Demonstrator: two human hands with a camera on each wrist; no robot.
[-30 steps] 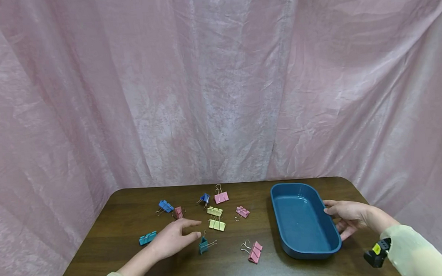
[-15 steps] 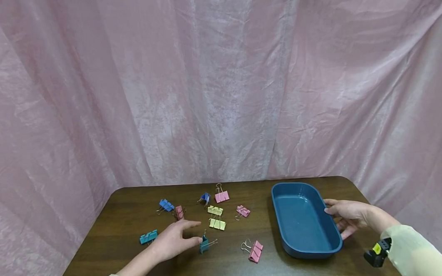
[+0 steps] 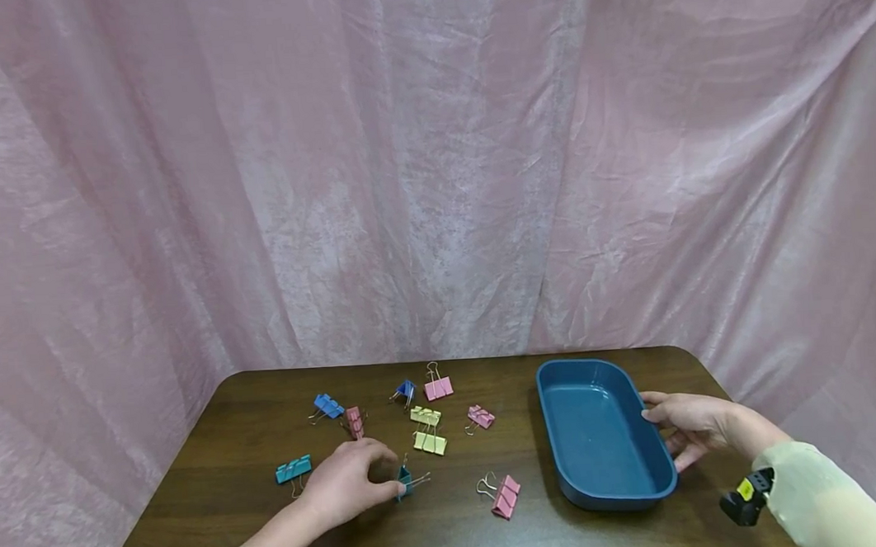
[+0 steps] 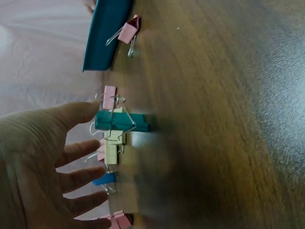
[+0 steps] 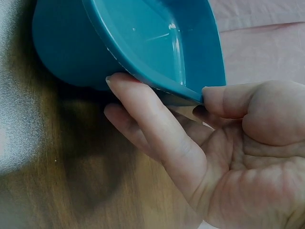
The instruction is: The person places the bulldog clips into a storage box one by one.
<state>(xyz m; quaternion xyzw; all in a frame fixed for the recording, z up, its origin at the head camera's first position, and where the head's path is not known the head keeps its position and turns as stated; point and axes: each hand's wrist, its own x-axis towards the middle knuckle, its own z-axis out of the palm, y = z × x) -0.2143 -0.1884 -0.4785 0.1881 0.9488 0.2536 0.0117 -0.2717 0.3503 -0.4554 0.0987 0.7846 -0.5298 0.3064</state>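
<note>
My left hand [image 3: 348, 481] is low over the table, thumb and fingers spread about a teal binder clip [image 3: 404, 478] that stands with its wire handles out. In the left wrist view, the thumb tip is right at that clip's end, and the fingers are extended and apart behind it. On the right, my right hand [image 3: 702, 429] holds the long side of a blue rectangular tray [image 3: 609, 500]. The right wrist view shows the thumb on the tray's rim [image 5: 188, 92] and the fingers against its outer wall.
Around the left hand lie pink binder clips [image 3: 505, 497], yellow clips [image 3: 429, 443], blue clips [image 3: 329, 405] and another teal clip [image 3: 294, 469]. A pink curtain [image 3: 404, 184] hangs behind the brown table [image 3: 217, 450].
The left hand's fingers have bent down and drawn in closer about the teal binder clip. The right hand and tray have stayed in place.
</note>
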